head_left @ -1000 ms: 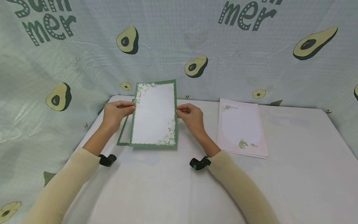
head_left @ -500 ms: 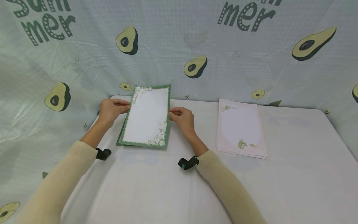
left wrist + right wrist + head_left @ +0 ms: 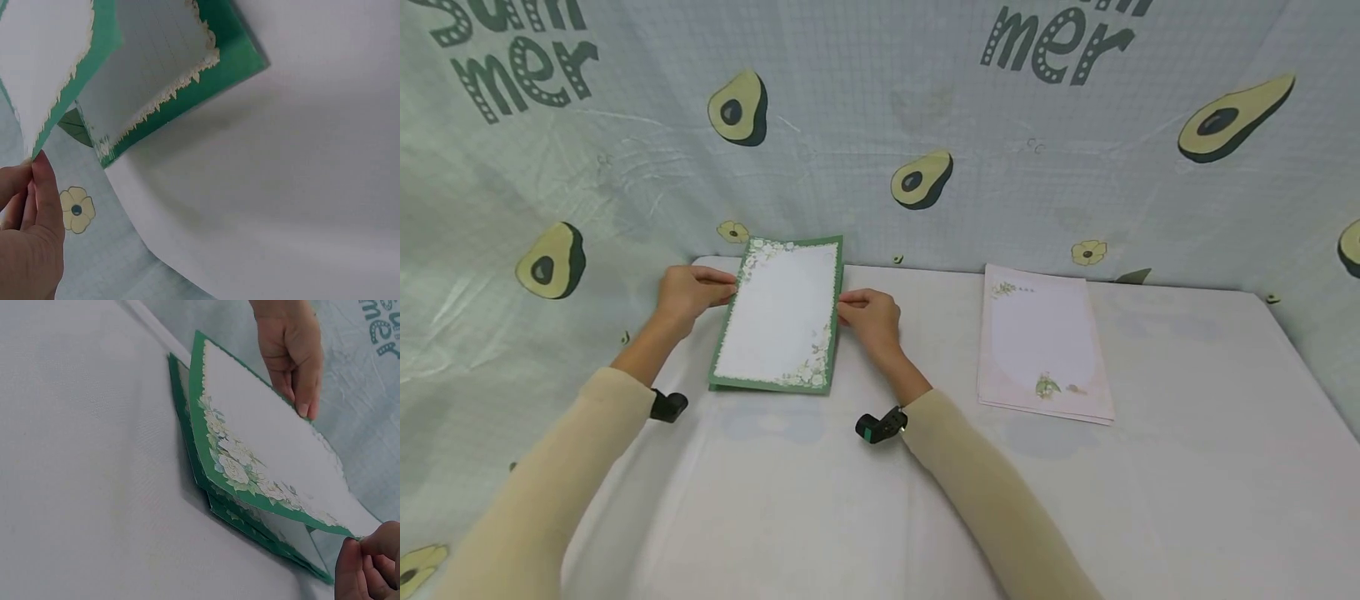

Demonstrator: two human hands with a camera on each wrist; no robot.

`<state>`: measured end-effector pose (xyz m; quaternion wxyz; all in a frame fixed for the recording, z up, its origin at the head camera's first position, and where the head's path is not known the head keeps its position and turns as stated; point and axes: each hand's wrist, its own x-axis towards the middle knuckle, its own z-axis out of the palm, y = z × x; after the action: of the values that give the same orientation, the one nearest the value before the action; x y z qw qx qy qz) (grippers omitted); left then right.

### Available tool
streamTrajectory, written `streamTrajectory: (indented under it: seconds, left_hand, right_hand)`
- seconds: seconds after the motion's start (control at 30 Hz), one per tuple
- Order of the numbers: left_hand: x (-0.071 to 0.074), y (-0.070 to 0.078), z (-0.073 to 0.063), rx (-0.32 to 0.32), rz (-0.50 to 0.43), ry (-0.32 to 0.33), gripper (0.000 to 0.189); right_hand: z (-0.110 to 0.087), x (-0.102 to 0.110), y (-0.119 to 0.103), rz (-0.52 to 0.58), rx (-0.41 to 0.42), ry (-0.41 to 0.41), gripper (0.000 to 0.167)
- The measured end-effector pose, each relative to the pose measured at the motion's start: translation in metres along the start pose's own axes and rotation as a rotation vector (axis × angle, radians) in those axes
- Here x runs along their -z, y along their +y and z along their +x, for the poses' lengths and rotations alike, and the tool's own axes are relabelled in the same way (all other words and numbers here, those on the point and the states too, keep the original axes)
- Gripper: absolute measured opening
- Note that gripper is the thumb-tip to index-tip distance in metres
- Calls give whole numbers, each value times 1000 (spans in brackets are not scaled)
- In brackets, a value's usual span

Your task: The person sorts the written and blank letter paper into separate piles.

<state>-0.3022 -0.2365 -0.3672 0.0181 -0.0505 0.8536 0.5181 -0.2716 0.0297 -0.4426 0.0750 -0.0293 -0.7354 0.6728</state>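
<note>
A sheet of white paper with a green floral border is held between both hands. My left hand pinches its left edge, and my right hand pinches the right edge. Seen from the right wrist, the sheet hangs above a stack of similar green-bordered sheets, with a gap between them. The left wrist view also shows a lined, green-bordered sheet lying on the table under the held one.
To the right lies a stack of pink-bordered sheets on the white-covered table. Behind the table hangs a curtain printed with avocados. A black wrist camera sits on the right wrist.
Both hands have moved left and slightly down with the held sheet. It now covers nearly all of the green-bordered sheet that showed beneath it at the left.
</note>
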Motion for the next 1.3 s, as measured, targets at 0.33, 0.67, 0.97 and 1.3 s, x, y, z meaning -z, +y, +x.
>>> streamTrajectory:
  seconds: [0.33,0.67,0.97,1.3]
  left_hand:
    - [6,-2,8,56,46,-21,32]
    - [1,-7,20,96,96,-20,26]
    - [-6,-22,25,116,183,-42,24]
    - [-7,-36,38,149,216,-117,26]
  right_hand:
    - [5,-12,-9,-22,-16,-29,11]
    - [13,-13,-14,-178,0,-30,8]
    - [13,-16,-3,-227,-56,-88,5]
    - [20,-11,-6,-304,-51,-134,6]
